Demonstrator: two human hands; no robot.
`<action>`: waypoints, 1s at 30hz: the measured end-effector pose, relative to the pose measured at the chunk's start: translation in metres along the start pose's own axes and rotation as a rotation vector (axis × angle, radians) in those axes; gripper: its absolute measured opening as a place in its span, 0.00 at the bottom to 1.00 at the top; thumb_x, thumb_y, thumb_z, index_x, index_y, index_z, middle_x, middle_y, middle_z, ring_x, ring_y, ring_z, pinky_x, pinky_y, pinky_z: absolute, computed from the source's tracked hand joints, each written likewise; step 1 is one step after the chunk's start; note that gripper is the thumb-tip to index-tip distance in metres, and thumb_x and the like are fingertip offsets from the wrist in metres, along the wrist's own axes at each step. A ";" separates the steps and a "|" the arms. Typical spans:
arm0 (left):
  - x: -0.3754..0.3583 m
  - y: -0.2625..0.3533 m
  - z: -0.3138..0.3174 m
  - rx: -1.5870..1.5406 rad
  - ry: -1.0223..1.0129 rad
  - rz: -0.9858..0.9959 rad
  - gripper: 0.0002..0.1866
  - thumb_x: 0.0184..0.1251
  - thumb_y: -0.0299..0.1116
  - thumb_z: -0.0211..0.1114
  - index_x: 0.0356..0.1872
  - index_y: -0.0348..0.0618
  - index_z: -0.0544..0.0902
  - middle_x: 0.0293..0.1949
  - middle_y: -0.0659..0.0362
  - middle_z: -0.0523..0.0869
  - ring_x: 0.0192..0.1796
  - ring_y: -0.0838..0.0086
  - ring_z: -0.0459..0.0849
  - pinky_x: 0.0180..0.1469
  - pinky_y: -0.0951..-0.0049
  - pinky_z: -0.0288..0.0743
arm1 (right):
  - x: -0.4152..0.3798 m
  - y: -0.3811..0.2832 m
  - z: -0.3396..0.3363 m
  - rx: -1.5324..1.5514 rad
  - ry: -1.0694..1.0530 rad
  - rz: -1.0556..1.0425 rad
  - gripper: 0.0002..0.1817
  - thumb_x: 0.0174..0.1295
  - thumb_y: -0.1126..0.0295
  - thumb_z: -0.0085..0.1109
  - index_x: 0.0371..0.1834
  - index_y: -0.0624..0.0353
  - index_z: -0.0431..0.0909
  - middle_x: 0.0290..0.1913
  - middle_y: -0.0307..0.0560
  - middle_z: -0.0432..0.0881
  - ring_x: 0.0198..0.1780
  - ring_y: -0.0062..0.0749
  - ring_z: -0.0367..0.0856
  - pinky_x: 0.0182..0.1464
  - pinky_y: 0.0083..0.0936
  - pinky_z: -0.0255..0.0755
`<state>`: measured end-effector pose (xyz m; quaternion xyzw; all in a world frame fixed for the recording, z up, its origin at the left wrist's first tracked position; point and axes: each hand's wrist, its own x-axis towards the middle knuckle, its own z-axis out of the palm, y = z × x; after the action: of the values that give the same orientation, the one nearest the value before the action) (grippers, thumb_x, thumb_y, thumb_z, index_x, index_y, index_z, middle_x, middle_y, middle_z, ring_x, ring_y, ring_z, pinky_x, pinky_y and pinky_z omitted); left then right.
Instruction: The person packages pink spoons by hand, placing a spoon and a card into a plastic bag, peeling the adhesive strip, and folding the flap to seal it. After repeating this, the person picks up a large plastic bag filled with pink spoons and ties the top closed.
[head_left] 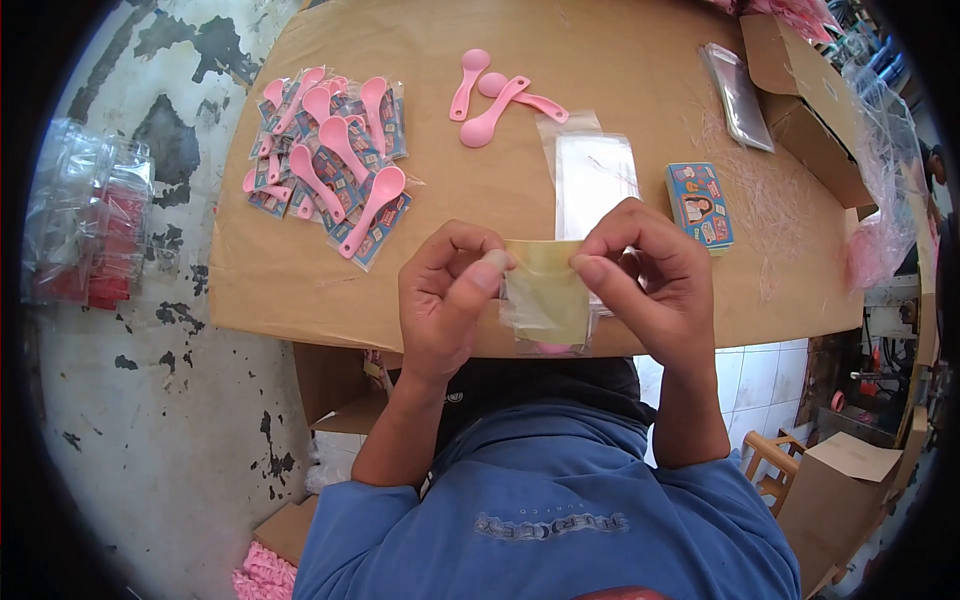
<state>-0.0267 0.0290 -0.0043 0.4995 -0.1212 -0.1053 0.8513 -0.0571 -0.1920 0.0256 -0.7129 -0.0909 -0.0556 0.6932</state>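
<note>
Between my two hands, near the table's front edge, is a small clear plastic bag [545,300] with a yellowish-green panel showing through it. A bit of pink shows at its lower end. My left hand [440,295] pinches the bag's upper left corner between thumb and finger. On the other side my right hand [652,285] grips the upper right corner the same way. Just beyond the hands lies a stack of flat clear bags [595,175]. To the right of it sits a stack of blue printed cards [700,205].
Several bagged pink spoons with cards [340,150] are heaped at the left of the brown-covered table [480,190]. Three loose pink spoons [495,118] lie at the back middle. At the right are a clear packet [738,98], plastic scraps [780,210] and an open cardboard box [810,110].
</note>
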 end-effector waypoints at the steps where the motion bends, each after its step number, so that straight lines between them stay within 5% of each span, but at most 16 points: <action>1: -0.001 -0.005 -0.003 0.086 0.004 0.032 0.11 0.73 0.19 0.69 0.52 0.35 0.79 0.43 0.57 0.87 0.44 0.80 0.86 0.50 0.78 0.79 | 0.000 0.001 0.003 0.002 0.018 0.024 0.04 0.69 0.80 0.67 0.44 0.63 0.84 0.40 0.37 0.82 0.39 0.08 0.73 0.34 0.11 0.62; 8: -0.001 0.011 0.014 0.134 -0.077 -0.092 0.16 0.75 0.18 0.69 0.61 0.32 0.81 0.56 0.47 0.91 0.56 0.71 0.91 0.56 0.73 0.85 | 0.003 0.007 0.012 0.214 0.146 -0.072 0.20 0.66 0.80 0.74 0.58 0.59 0.76 0.45 0.36 0.80 0.39 0.09 0.76 0.35 0.11 0.67; 11: -0.004 0.002 0.003 0.246 -0.124 -0.006 0.20 0.75 0.18 0.70 0.65 0.31 0.80 0.54 0.49 0.92 0.56 0.72 0.91 0.57 0.74 0.84 | 0.000 0.006 0.012 0.196 0.100 -0.119 0.22 0.65 0.81 0.75 0.60 0.59 0.77 0.45 0.36 0.80 0.42 0.11 0.78 0.38 0.14 0.71; 13: -0.005 0.006 -0.002 0.280 -0.044 0.107 0.19 0.75 0.17 0.69 0.64 0.31 0.80 0.53 0.50 0.92 0.56 0.73 0.90 0.58 0.74 0.84 | 0.001 -0.004 0.014 -0.121 0.062 -0.048 0.22 0.64 0.80 0.74 0.60 0.59 0.78 0.45 0.40 0.81 0.43 0.18 0.82 0.40 0.20 0.74; 18: 0.009 0.026 -0.042 0.425 0.190 0.506 0.19 0.74 0.14 0.66 0.64 0.30 0.78 0.57 0.47 0.90 0.59 0.62 0.91 0.65 0.63 0.85 | 0.003 0.002 0.000 -0.813 0.132 -0.241 0.14 0.64 0.73 0.73 0.52 0.58 0.85 0.48 0.49 0.82 0.48 0.48 0.85 0.46 0.41 0.78; 23: 0.030 0.070 -0.096 0.691 0.359 0.444 0.26 0.69 0.08 0.48 0.66 0.34 0.76 0.70 0.43 0.81 0.77 0.62 0.76 0.81 0.54 0.67 | -0.010 0.000 -0.013 -1.020 0.073 -0.138 0.14 0.65 0.66 0.73 0.51 0.57 0.86 0.49 0.49 0.82 0.50 0.47 0.85 0.49 0.41 0.79; 26: 0.021 0.069 -0.135 0.811 0.514 0.492 0.29 0.64 0.08 0.43 0.64 0.35 0.76 0.74 0.43 0.77 0.80 0.64 0.72 0.83 0.54 0.63 | -0.016 0.004 -0.007 -1.017 0.014 -0.044 0.10 0.65 0.67 0.72 0.45 0.58 0.85 0.47 0.48 0.82 0.48 0.47 0.85 0.48 0.40 0.79; 30: 0.007 0.060 -0.097 0.788 0.600 0.573 0.22 0.68 0.13 0.49 0.61 0.35 0.77 0.67 0.45 0.83 0.69 0.67 0.81 0.68 0.63 0.75 | -0.016 0.022 -0.008 -0.971 0.022 -0.065 0.07 0.66 0.69 0.71 0.42 0.58 0.85 0.46 0.46 0.82 0.44 0.45 0.86 0.45 0.39 0.79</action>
<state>0.0139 0.1351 0.0033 0.7344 -0.0347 0.3292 0.5925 -0.0681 -0.2016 0.0009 -0.9500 -0.0692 -0.1206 0.2794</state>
